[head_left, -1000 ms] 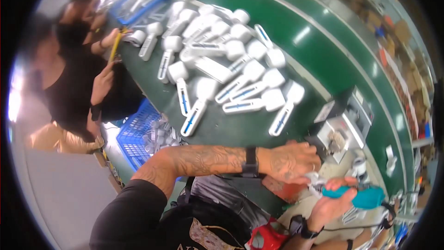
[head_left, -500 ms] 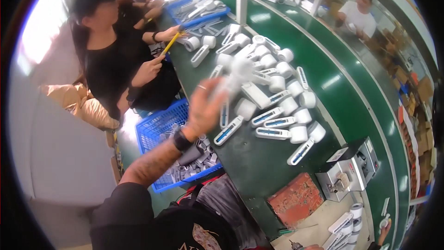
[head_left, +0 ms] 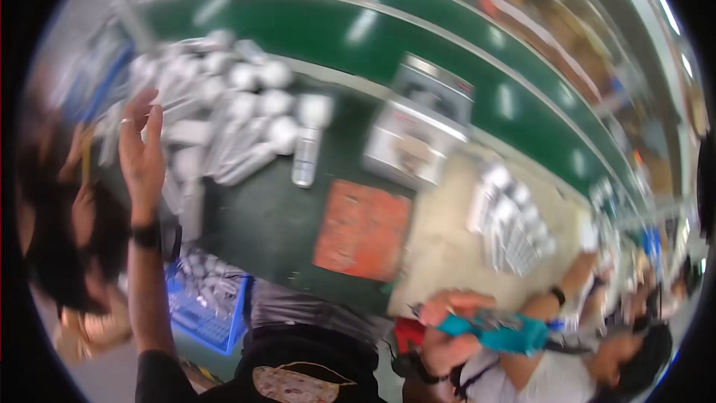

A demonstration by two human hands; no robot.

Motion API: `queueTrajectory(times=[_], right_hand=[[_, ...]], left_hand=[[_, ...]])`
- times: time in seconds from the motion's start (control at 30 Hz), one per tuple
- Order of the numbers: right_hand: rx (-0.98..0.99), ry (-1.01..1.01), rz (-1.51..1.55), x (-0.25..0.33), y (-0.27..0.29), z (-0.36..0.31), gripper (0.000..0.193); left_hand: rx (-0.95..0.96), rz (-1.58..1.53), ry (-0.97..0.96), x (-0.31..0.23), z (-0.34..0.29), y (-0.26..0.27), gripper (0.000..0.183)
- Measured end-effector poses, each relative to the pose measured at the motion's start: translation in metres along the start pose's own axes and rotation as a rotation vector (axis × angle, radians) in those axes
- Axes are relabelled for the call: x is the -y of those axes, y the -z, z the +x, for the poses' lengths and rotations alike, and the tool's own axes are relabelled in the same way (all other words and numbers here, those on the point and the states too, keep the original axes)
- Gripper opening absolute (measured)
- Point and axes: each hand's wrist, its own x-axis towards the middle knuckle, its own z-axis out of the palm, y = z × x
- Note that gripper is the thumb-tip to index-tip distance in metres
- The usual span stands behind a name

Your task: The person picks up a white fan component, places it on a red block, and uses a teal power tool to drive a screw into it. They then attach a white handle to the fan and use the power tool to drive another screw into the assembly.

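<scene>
My left hand [head_left: 143,149] is raised at the near left edge of a pile of white parts [head_left: 280,102] with round heads and long handles. Its fingers are stretched out, and I see nothing in them. One such part [head_left: 304,157] lies at the pile's right side with its handle toward me. At the lower right, my right hand [head_left: 447,332] is wrapped round a teal electric screwdriver [head_left: 514,332], whose tip points left. The picture is smeared by motion, so finer detail is lost.
An orange-red worn slab [head_left: 362,230] lies mid-table, with a silver metal device [head_left: 418,130] behind it. More white parts [head_left: 511,220] sit on the beige board [head_left: 440,246]. A blue crate [head_left: 239,321] stands below left. Co-workers are on both sides; a green conveyor [head_left: 321,26] runs behind.
The view has swung right, bringing my right hand and the screwdriver body into sight. My left hand, earlier over the pile at a blurred white part, is now apart from it with nothing in it.
</scene>
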Motion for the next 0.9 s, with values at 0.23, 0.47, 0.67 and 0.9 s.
queueTrajectory(times=[0.23, 0.47, 0.67, 0.9], right_hand=[[-0.088, -0.001, -0.050, 0.025, 0.021, -0.004, 0.072], [-0.096, -0.010, -0.040, 0.027, 0.027, -0.020, 0.071], [-0.121, -0.059, -0.029, 0.026, 0.039, -0.019, 0.073], [-0.080, -0.049, -0.013, 0.006, 0.036, 0.013, 0.068]], left_hand=[[1.015, -0.457, -0.581, -0.238, -0.125, -0.214, 0.046], [1.025, -0.379, -0.387, -0.246, -0.189, -0.352, 0.061], [0.973, -0.379, -0.194, -0.256, -0.194, -0.344, 0.050], [0.900, -0.372, -0.393, -0.248, -0.178, -0.282, 0.032]])
